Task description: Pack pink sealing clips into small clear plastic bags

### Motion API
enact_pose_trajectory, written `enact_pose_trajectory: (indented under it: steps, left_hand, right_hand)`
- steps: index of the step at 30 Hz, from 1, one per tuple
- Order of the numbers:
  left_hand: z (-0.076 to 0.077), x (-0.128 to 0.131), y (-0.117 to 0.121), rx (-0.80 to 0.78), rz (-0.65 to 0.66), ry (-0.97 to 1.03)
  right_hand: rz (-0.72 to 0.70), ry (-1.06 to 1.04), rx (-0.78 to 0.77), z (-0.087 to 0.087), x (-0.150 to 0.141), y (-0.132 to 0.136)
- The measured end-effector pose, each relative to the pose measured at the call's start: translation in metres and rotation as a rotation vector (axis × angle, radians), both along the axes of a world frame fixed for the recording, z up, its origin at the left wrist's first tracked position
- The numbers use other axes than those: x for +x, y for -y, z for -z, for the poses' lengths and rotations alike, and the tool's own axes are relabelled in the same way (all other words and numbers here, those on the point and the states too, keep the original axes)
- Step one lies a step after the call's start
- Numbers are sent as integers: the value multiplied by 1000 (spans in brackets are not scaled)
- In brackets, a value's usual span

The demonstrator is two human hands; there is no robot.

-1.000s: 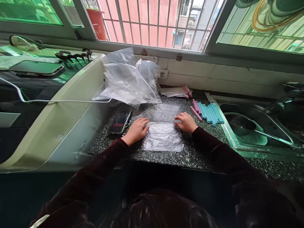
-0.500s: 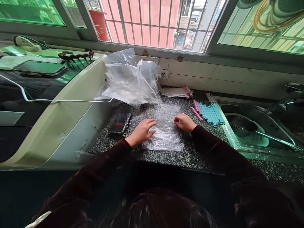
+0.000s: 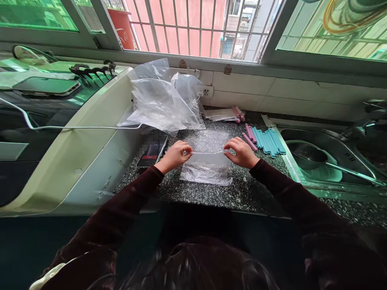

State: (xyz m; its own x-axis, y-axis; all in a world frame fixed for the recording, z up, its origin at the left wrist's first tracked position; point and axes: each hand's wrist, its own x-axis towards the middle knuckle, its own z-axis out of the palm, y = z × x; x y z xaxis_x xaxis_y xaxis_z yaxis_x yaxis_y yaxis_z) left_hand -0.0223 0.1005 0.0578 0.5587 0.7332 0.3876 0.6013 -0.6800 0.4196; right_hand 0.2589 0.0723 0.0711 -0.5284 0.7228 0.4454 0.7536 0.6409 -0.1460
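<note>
A clear plastic bag [image 3: 207,173] lies on the speckled countertop in front of me, its far edge lifted and stretched straight between my hands. My left hand [image 3: 177,155] pinches the left corner of that edge between thumb and fingers. At the right corner, my right hand [image 3: 240,152] pinches the same edge. The near part of the bag is wrinkled and rests on the counter. Beyond it sits a heap of loose clear plastic bags [image 3: 163,98]. Teal sealing clips [image 3: 269,141] and a few pink clips [image 3: 249,137] lie to the right of my right hand.
A phone [image 3: 152,151] lies left of my left hand. Behind are flat bags with pink clips [image 3: 222,114]. A sink [image 3: 356,161] holding a pan [image 3: 306,155] is at the right; a pale appliance [image 3: 90,121] with a white cable [image 3: 99,127] stands left. The window [image 3: 193,30] has bars.
My left hand has gone from spread fingers on the bag to pinching its far left corner. The bag's far edge is now raised and taut. My right hand has shifted slightly up and right.
</note>
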Motion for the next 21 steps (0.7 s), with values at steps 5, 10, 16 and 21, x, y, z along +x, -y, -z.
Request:
enact_pose_trajectory:
  steps: [5,10,16,21]
  left_hand:
    - [3,0,5,13,-6,29]
    - [6,-1,11,80,-93,76]
    - [8,16,48,215,0,58]
    - [27,35,67,81,130,-101]
  right_hand:
    - [-42,4,-85,3,-6,-3]
    - [-70,4,-83,6,-12,-6]
    - [-72,-13,-53,7,-12,-5]
    - [-67,-10,-52,6,-12,-4]
